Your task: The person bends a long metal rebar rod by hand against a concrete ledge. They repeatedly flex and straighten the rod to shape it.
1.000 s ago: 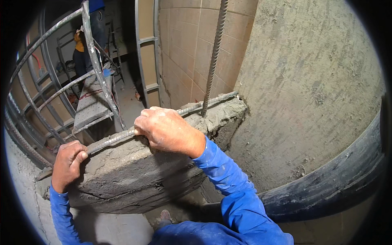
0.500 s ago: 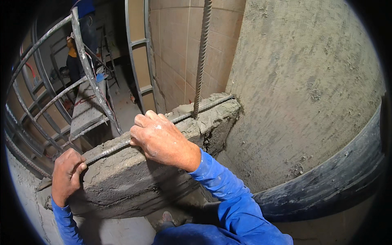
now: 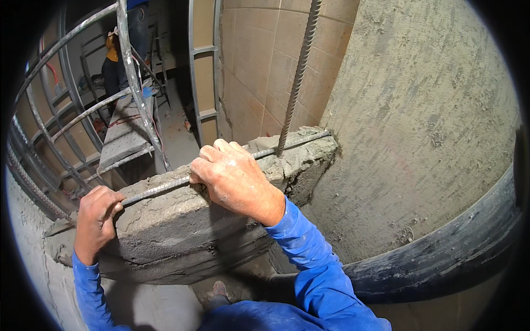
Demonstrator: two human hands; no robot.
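Note:
A thin ribbed steel bar (image 3: 157, 191) runs lengthwise along the top of a low, mortar-covered wall (image 3: 165, 229). My left hand (image 3: 98, 222) is closed round the bar near its left end, thumb and fingers pinching it. Farther along, my right hand (image 3: 237, 179) grips the same bar from above with bent fingers, knuckles up. Past my right hand, the bar passes beside an upright ribbed rebar (image 3: 298, 77) standing out of the wall top. Its far end reaches the rough plastered wall on the right. My fingertips are partly hidden behind the hands.
A plastered wall (image 3: 419, 127) rises at the right, with a curved black surface (image 3: 430, 251) below it. Metal scaffold frames (image 3: 132, 83) and a plank (image 3: 127, 135) stand beyond the low wall at the left. Another person (image 3: 113, 60) is at the back left.
The view has shifted a little, so the surroundings sit farther right in the picture. Both hands keep their hold on the bar, which still lies along the wall top.

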